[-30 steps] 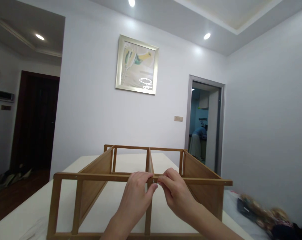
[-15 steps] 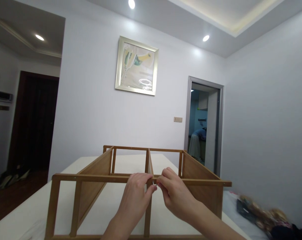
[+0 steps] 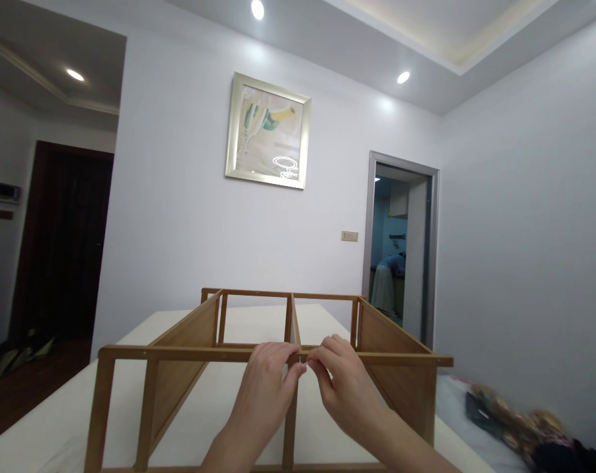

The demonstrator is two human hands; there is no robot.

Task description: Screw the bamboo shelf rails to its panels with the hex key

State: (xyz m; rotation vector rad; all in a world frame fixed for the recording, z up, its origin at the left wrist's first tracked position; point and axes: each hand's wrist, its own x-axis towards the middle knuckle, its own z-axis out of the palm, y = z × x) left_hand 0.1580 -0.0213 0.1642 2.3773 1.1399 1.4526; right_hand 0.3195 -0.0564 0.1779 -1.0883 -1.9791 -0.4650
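Observation:
A brown wooden shelf frame lies on its side, with panels across it. My left hand grips its near rail at the middle upright, fingers over the top and thumb in front. Close beside it, my right hand is closed in a pinch at the same joint. A thin, shiny metal piece shows between the two hands at the fingertips of the right one. It is too small for me to tell its kind. The fingers partly cover the joint.
The frame rests on a white tabletop. At the right, low down, lies a pile of dark and brown items. Beyond a doorway a person bends over. A framed picture hangs on the wall.
The view has shifted very slightly. Both hands stay at the same joint, and the right fingers have turned a little with the small metal piece.

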